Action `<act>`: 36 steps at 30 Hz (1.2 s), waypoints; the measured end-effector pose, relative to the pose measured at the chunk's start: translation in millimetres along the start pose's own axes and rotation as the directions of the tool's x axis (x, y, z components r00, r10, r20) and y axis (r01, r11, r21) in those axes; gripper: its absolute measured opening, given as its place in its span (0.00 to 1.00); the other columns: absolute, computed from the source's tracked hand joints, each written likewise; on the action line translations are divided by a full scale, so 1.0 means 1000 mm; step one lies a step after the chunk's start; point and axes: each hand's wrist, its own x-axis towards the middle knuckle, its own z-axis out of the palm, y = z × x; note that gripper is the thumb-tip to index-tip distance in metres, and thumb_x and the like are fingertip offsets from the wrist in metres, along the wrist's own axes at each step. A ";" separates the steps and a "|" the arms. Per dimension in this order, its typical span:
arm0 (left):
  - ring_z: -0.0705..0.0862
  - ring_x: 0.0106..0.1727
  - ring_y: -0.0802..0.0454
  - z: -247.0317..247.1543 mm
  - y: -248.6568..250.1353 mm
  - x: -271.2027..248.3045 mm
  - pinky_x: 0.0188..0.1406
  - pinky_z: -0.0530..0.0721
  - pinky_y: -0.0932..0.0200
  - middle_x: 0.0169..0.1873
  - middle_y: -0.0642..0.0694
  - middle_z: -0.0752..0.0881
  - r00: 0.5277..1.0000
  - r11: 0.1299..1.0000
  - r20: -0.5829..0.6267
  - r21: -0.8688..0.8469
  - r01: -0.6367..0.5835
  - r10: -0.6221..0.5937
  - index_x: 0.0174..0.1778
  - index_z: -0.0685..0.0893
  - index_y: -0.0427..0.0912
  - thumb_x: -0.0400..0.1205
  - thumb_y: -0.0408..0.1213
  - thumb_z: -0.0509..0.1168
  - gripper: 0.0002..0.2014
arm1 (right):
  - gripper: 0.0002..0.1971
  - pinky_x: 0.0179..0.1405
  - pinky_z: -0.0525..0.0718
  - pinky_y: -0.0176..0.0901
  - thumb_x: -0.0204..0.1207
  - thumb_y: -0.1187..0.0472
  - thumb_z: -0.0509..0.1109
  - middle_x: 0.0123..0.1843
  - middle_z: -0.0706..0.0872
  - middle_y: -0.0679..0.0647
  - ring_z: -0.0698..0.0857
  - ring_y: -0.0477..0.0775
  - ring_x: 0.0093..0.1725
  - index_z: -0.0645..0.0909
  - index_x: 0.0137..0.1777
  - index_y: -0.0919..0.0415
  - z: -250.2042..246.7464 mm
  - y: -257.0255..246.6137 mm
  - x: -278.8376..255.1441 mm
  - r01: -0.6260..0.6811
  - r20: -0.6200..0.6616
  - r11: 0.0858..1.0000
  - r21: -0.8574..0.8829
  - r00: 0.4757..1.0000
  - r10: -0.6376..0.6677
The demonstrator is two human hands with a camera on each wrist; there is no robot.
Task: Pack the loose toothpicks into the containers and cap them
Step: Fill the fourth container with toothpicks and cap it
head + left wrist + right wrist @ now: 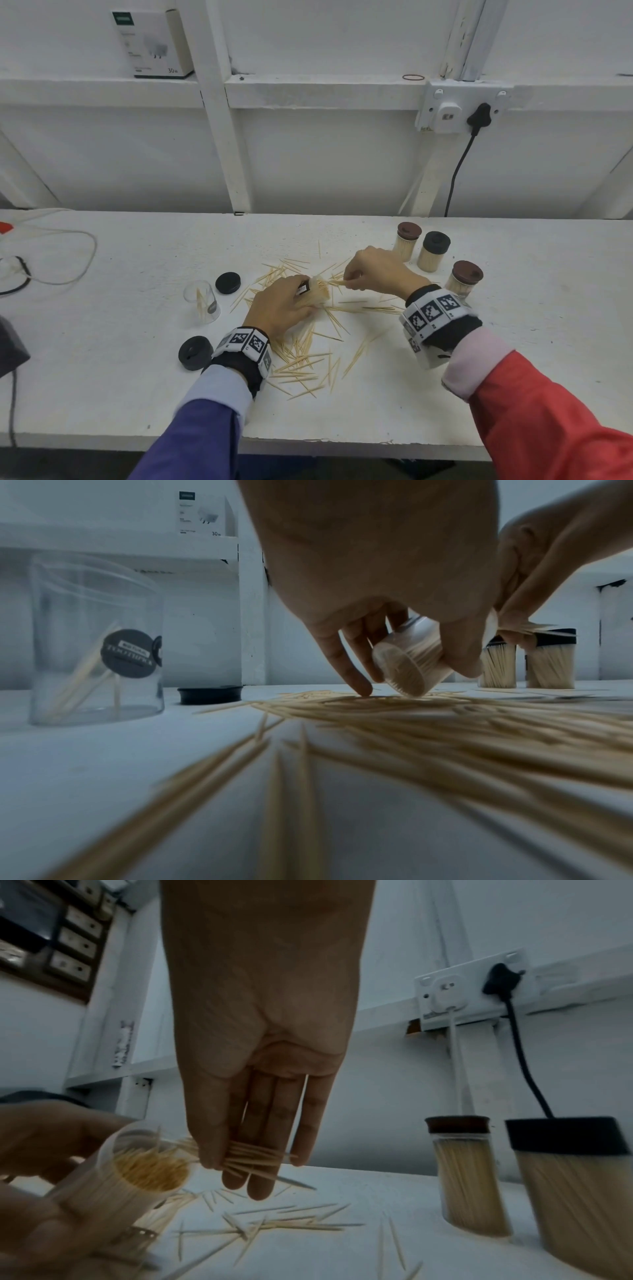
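Observation:
My left hand (pixel 279 305) grips a clear container (pixel 409 662) nearly full of toothpicks, tilted with its open mouth (pixel 150 1167) facing right. My right hand (pixel 373 270) pinches a small bundle of toothpicks (pixel 253 1156) just at that mouth. Loose toothpicks (pixel 308 356) lie scattered over the white table (pixel 342 411) under and around both hands. A second clear container (pixel 202 301) stands upright at the left with a few toothpicks inside. Two black caps (pixel 228 282) (pixel 195 353) lie near it.
Three capped, filled containers stand at the right: brown-capped (pixel 407 241), black-capped (pixel 434 251), brown-capped (pixel 465 279). A wall socket with a black plug (pixel 479 116) and cord is behind them. White cables (pixel 51 257) lie at the far left.

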 end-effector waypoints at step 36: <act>0.80 0.50 0.58 -0.001 0.002 -0.001 0.44 0.76 0.60 0.51 0.59 0.82 0.998 0.988 -0.046 -0.148 -0.052 0.046 0.68 0.76 0.51 0.75 0.60 0.70 0.28 | 0.04 0.30 0.83 0.32 0.67 0.68 0.81 0.31 0.88 0.51 0.86 0.47 0.26 0.89 0.40 0.66 0.008 -0.027 0.021 0.025 -0.165 0.841 0.540 0.983 0.077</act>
